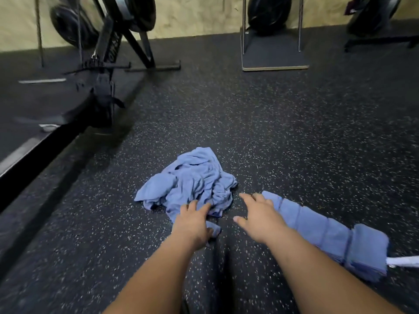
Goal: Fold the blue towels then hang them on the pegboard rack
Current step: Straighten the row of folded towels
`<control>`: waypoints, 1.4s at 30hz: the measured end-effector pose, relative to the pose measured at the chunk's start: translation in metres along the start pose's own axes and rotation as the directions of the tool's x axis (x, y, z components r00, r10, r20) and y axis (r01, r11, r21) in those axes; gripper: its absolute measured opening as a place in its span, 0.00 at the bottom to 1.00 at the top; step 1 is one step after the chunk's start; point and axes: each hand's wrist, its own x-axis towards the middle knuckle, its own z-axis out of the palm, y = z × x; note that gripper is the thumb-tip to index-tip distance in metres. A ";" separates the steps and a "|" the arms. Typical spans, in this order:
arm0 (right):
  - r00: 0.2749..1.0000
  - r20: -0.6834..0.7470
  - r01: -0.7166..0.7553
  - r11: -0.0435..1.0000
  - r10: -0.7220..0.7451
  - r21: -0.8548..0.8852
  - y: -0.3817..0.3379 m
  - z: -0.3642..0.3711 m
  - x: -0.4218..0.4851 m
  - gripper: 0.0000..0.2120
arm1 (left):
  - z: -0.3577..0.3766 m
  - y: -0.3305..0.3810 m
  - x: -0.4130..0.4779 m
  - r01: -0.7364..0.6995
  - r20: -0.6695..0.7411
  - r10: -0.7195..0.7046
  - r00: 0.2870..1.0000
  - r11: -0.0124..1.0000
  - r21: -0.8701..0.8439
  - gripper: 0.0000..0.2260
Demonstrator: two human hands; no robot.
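Left hand rests on crumpled towel — folded towels beside right hand.

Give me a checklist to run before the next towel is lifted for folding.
1. Crumpled pile within reach: ok, the left hand rests on its near edge.
2. Left hand's grip on the pile: cannot tell, the thumb side is unclear.
3. Right hand free: ok, fingers spread, holding nothing.
4. Folded towels clear of the pile: ok, they lie in a row to the right, apart from it.
5. Bare floor for folding: ok, there is open space beyond the pile.
6. Rack in sight: not ok, it is not in this view.
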 end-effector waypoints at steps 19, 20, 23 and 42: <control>0.997 0.074 -0.030 0.997 0.026 0.065 -0.010 0.061 0.075 0.37 | 0.024 -0.067 0.118 0.131 0.067 -0.133 0.989 0.991 0.033 0.22; 0.997 0.074 -0.026 0.997 0.021 0.067 -0.012 0.059 0.074 0.37 | 0.020 -0.068 0.115 0.126 0.038 -0.127 0.991 0.992 0.017 0.20; 0.998 0.066 -0.013 0.996 0.008 0.083 -0.021 0.046 0.069 0.37 | -0.003 -0.065 0.104 0.118 -0.126 -0.126 0.984 0.991 -0.069 0.11; 0.978 -0.202 0.172 0.724 -0.046 0.668 -0.078 -0.095 -0.147 0.18 | -0.176 0.008 -0.179 -0.417 -0.527 -0.087 0.845 0.508 -0.753 0.12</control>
